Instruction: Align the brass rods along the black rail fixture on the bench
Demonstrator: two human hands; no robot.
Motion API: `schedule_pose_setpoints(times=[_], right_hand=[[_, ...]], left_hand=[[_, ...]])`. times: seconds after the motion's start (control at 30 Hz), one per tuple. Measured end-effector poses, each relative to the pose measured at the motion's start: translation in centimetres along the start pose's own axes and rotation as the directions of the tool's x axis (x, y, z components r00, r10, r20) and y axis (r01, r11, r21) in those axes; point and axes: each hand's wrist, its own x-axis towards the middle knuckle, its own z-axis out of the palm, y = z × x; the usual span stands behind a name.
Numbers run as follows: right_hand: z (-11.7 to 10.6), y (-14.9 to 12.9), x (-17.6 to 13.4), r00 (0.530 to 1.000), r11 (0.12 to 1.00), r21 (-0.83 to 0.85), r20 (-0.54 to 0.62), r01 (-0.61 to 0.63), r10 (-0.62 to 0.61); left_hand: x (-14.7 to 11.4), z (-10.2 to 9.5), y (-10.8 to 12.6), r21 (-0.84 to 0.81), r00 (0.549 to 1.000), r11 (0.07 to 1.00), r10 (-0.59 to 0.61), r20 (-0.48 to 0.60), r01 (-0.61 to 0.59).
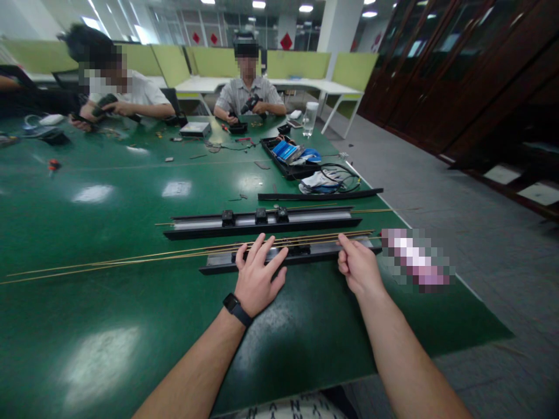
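Several long, thin brass-coloured rods lie across a black metal channel in front of me, their left ends reaching far out over the table. My left hand has its fingers spread over the rods and the channel's middle; its fingertips touch or hover at the rods. Closer to the right end, my right hand is closed in a pinch at the rods, with its other fingers curled. Just beyond lies a second black channel with a pale inside and black blocks in it.
A thin black strip lies farther back, near gloves and a black tray with blue items. A blurred pinkish object sits at right by the table edge. Two people across the green table hold power drills.
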Motion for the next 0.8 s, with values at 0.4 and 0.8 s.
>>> schedule_pose_setpoints(times=[0.4,0.8], right_hand=[[0.13,-0.16,-0.14,1.000,1.000,0.009,-0.020,0.006,-0.006],[-0.03,-0.21,-0.16,0.997,0.999,0.019,0.069,-0.035,0.033]], left_hand=[[0.10,-0.15,0.09,0.003,1.000,1.000,0.006,-0.014,-0.006],[0.02,-0.01,0.03,0.002,1.000,1.000,0.007,-0.011,-0.007]])
